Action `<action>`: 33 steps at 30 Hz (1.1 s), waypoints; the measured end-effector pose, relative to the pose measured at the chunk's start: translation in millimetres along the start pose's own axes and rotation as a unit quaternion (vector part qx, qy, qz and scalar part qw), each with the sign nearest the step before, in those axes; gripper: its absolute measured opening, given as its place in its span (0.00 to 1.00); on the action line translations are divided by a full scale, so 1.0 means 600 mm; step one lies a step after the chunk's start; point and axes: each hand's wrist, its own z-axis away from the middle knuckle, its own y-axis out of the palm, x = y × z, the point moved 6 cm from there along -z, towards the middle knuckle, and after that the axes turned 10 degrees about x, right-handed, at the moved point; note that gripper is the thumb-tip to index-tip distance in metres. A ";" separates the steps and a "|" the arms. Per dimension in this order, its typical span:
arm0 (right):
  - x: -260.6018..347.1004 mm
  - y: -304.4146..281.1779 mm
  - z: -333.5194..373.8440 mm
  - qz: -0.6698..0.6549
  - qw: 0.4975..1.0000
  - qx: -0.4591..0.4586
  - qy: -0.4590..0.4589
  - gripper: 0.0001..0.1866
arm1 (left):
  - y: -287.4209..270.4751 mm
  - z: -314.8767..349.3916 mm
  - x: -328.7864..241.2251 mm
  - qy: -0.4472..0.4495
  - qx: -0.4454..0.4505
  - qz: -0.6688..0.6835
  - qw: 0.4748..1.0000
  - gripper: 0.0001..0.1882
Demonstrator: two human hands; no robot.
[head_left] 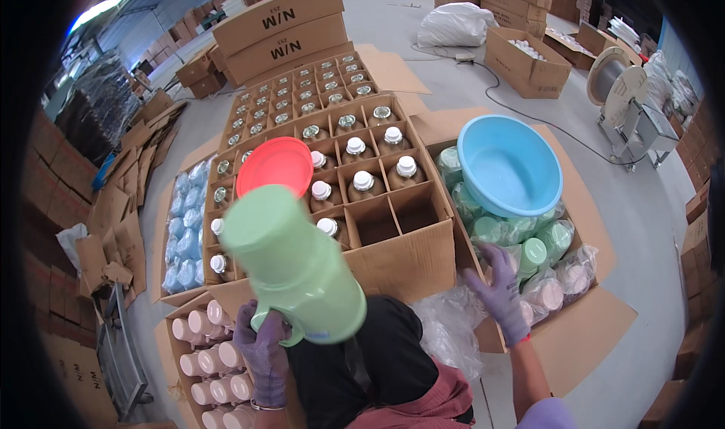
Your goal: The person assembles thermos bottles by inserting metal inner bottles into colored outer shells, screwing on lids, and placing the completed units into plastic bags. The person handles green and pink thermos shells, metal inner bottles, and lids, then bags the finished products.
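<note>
My left hand [263, 346], in a purple glove, is closed around the handle of a light green thermos jug [306, 274]. The jug is tilted and hangs in front of a divided carton [408, 255]. Bottles with white caps [363, 181] and bottles with clear, shiny tops [346, 121] fill most of its compartments. Over the near edge of the right carton, my right hand [501, 289] has its fingers apart with nothing in them. Beside it lie bagged green jugs [533, 254] and bagged pink pieces [551, 294]; whether the fingertips touch the bags, I cannot tell.
A red basin [275, 168] rests on the divided carton. A blue basin [510, 165] sits over the right carton. Pink cups [214, 359] and blue bagged pieces [186, 229] fill cartons on the left. Clear plastic bags [451, 331] lie beside my lap; a cable reel [615, 78] stands farther right.
</note>
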 end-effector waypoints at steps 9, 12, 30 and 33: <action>0.331 0.129 -0.023 -0.306 0.904 0.280 -0.105 0.54 | -0.017 0.085 0.039 -0.270 0.215 0.002 0.938 0.16; 0.314 0.175 -0.059 -0.423 0.855 0.289 -0.080 0.48 | -0.051 0.105 0.124 -0.186 0.291 0.041 0.938 0.16; 0.296 0.330 -0.151 -0.509 0.770 0.385 -0.007 0.35 | -0.158 0.101 0.319 -0.172 0.082 0.399 0.897 0.30; 0.252 0.245 -0.114 -0.378 0.894 0.232 -0.070 0.29 | -0.099 0.066 0.216 -0.165 0.270 0.425 0.848 0.28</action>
